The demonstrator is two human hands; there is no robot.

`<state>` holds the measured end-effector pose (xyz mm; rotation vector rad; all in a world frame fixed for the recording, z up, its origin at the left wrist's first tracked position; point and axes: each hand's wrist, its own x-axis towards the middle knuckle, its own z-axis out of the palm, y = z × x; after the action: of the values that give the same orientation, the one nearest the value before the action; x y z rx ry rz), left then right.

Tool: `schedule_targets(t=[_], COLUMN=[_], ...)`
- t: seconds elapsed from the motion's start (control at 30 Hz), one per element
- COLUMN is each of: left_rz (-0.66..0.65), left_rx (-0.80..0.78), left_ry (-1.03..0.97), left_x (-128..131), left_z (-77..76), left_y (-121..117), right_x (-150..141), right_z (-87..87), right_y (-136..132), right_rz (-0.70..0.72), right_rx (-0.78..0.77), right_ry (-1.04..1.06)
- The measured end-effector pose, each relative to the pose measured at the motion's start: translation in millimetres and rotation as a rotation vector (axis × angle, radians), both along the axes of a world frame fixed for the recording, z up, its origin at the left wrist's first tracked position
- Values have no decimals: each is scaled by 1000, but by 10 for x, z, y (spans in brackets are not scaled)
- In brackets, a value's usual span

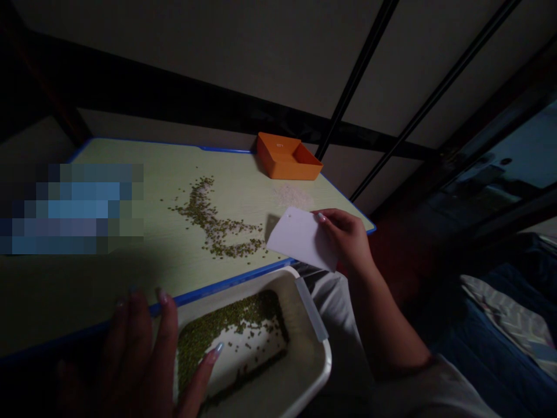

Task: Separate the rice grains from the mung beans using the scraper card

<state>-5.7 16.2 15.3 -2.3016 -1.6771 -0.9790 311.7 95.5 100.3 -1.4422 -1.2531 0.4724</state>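
My right hand point(350, 235) grips a flat white scraper point(300, 237) with a small hole in its corner, thumb on top, over the table's front edge. To its left, small green beans point(200, 212) mixed with pale grains lie in a curved spread on the table point(143, 255). Below, against the table's blue edge, sits a white plastic bin point(304, 363) with many green beans point(230, 316) along its bottom. My left hand point(148, 354) is at the bin's left end, in shadow, fingers stretched and apart, thumb over the inside of the bin. Whether it touches the bin, I cannot tell.
An open orange box point(293, 162) stands at the table's back right corner. A patch of pale grains point(292, 195) lies before it. Panelled doors point(282, 52) rise behind the table. At far right is dark blue bedding point(470, 342). A blurred patch covers the table's left.
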Motion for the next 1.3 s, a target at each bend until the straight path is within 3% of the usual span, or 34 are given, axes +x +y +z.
schedule_targets(t=[0.63,0.93,1.1,1.3], left_rz=[-31,-14,-4,-30], left_rx=[15,-1,-25,12], left_ry=[41,56,48,55], left_x=[-23,-53,-35,-82], left_z=[-15,-49,-37,-92], left_y=[-8,14,2,27], right_x=[-65,15,90,-34], right_z=[-25,74,106,-16], right_y=[15,9,-122,-386], right_rz=[76,19,-22,-100], right_rx=[7,20,5,51], right_ry=[15,-12,-69,-66])
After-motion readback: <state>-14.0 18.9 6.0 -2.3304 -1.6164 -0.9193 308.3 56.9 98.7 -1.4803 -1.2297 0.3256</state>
